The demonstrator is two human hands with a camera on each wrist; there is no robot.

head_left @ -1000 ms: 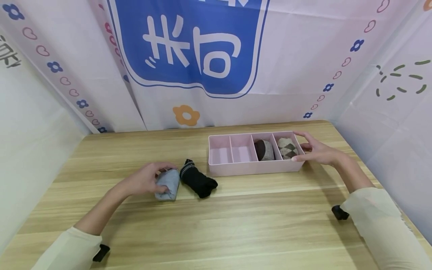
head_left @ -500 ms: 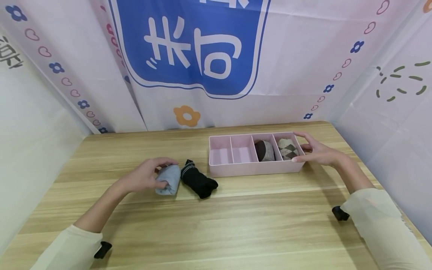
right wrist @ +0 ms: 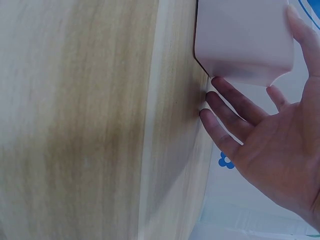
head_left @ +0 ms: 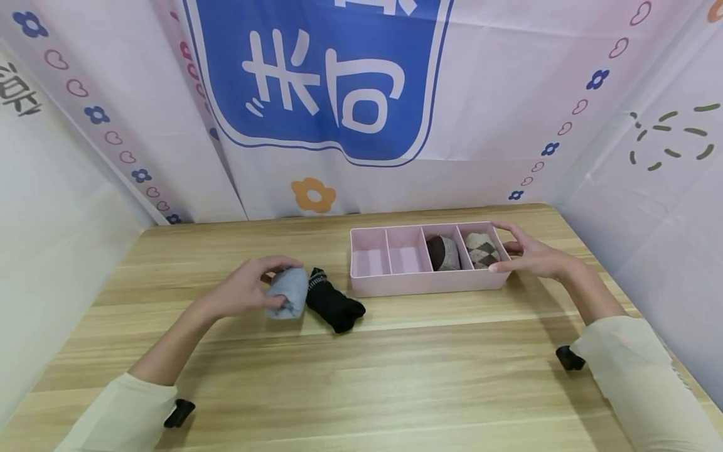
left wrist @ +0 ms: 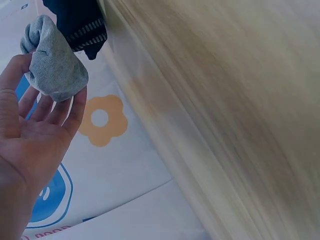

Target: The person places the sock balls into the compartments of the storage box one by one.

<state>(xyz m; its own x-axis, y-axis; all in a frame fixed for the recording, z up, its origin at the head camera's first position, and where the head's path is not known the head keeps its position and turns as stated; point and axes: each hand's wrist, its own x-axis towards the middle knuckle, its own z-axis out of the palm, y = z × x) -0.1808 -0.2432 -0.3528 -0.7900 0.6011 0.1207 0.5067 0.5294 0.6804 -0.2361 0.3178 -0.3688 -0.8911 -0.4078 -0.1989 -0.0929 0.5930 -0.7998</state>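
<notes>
1. With our left hand [head_left: 251, 285] we are grasping a gray bundle [head_left: 289, 292], our thumb pressing its near side and our other fingers curling round its far side.
2. With our right hand [head_left: 536, 254] we are holding the right end of a pink box [head_left: 423, 284], our thumb lying on its front corner and our index finger reaching its back corner; in the right wrist view we are seeing the other fingers spreading beside the box's end wall.
3. We are keeping the gray bundle to the left of a black sock [head_left: 334, 306], just beside its ribbed cuff; whether the two are touching, we cannot tell.
4. The black sock is lying slantwise on the table [head_left: 395, 389], its cuff pointing away from us and its toe pointing toward the near right.
5. The pink box is standing beyond the black sock and to its right, its four compartments running in a row. We are seeing a brown-and-gray bundle [head_left: 443, 253] sitting in the third from the left and an argyle bundle [head_left: 482, 250] sitting in the fourth.
6. Farther out, we are wearing pale sleeves [head_left: 644, 370], and behind the table we are facing a white backdrop [head_left: 486, 94] bearing a blue panel [head_left: 415, 37] and an orange flower [head_left: 313, 194].
</notes>
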